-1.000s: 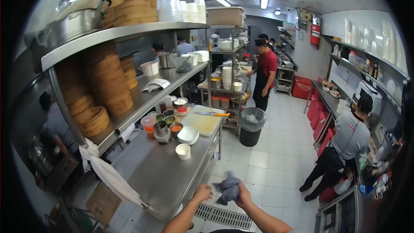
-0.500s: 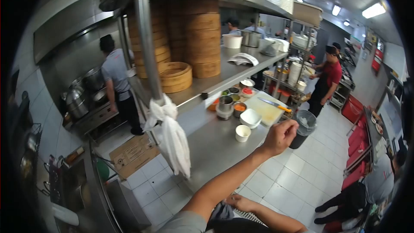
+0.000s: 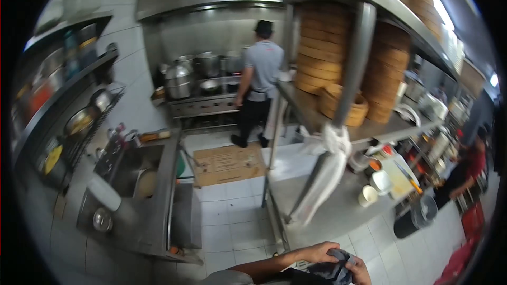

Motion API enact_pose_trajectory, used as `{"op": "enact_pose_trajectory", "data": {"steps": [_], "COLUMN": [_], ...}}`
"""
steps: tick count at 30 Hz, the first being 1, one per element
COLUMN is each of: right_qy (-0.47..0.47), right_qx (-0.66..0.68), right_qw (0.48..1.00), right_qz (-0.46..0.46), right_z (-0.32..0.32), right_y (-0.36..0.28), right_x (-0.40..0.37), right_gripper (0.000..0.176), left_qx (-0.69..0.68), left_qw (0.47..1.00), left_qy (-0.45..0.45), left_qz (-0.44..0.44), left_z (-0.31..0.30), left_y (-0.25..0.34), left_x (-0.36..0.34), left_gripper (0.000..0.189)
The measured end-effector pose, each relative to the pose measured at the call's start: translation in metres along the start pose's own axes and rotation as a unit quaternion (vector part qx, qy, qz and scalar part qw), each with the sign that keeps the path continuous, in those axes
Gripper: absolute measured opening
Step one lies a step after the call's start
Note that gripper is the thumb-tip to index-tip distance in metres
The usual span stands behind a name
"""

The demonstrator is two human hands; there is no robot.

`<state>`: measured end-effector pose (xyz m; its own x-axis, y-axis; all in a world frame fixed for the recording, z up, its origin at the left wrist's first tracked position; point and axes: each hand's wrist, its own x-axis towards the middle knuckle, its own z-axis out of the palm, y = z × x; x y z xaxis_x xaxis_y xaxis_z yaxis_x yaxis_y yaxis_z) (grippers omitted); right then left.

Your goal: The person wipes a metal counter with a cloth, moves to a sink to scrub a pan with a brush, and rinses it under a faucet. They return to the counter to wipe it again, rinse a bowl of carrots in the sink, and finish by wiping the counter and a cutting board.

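Note:
At the bottom of the head view, a dark grey cloth point(image 3: 334, 270) is bunched between my two hands, low in front of my body. My left hand point(image 3: 320, 253) closes on its upper left part, with the forearm coming in from the left. On the other side, my right hand point(image 3: 360, 271) grips the cloth's right edge. Just beyond them stands the steel worktable point(image 3: 338, 220), which carries a small off-white cup point(image 3: 367, 196), a white square bowl point(image 3: 381, 182) and a cutting board point(image 3: 397, 173) with an orange-handled knife point(image 3: 411, 179) on it.
A white cloth point(image 3: 325, 179) hangs knotted on the table post. Bamboo steamers point(image 3: 388, 68) fill the shelf above. To the left is a steel sink point(image 3: 129, 171). Flattened cardboard point(image 3: 228, 164) lies behind a person point(image 3: 262, 66) at the stove. A dark bin point(image 3: 414, 216) stands right.
The view has swung left, bringing in the sink and stove. My raised left hand has come down to the grey cloth, and both hands now hold it.

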<state>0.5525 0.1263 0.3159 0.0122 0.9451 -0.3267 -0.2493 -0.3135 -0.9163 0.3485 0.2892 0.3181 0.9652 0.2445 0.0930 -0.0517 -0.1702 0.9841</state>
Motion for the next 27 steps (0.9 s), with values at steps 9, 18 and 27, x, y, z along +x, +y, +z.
{"op": "enact_pose_trajectory", "data": {"steps": [9,18,27], "right_qy": [-0.018,0.015,0.114], "right_qx": [-0.186,-0.043,-0.003], "right_qw": [0.962,0.976,0.959], "right_qz": [-0.201,-0.213,-0.261], "right_z": [0.093,0.066,0.026], "right_y": [-0.052,-0.059,-0.083], "right_x": [0.042,0.062,0.039], "right_gripper": [0.019,0.036,0.055], "left_qx": [0.077,0.195,-0.071], "left_qw": [0.966,0.955,0.988], "left_qy": [0.246,0.195,0.137], "left_qz": [0.025,-0.107,-0.029], "left_z": [-0.016,-0.048,-0.090], "left_y": [0.046,0.055,0.055], "left_x": [-0.043,-0.105,-0.131], "left_gripper": [0.038,0.038,0.017]}}
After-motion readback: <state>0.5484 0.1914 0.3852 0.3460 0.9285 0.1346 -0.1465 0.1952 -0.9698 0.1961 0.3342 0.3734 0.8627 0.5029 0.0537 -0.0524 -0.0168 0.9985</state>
